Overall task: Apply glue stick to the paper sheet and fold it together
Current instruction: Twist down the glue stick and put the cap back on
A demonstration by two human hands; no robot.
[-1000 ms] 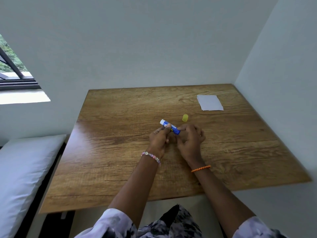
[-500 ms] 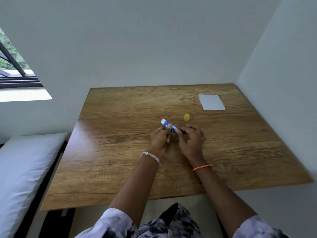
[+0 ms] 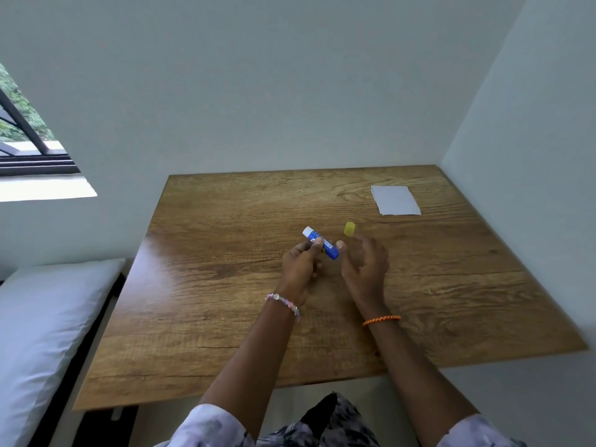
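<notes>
My left hand (image 3: 301,264) grips a blue glue stick (image 3: 322,244) over the middle of the wooden table (image 3: 225,317); the stick's white end points up and to the left. Just to its right is my right hand (image 3: 366,266), fingers spread, off the stick and holding nothing. The stick's yellow cap (image 3: 349,229) lies on the table just beyond my right hand. A small white paper sheet (image 3: 395,200) lies flat near the far right corner, well away from both hands.
Walls close the table in at the back and on the right. A white cushion (image 3: 42,333) lies to the left of the table, below a window (image 3: 22,133). My lap shows under the near edge.
My right hand has let go of the glue stick's blue end and opened, moving slightly right. My left hand keeps the stick in about the same place.
</notes>
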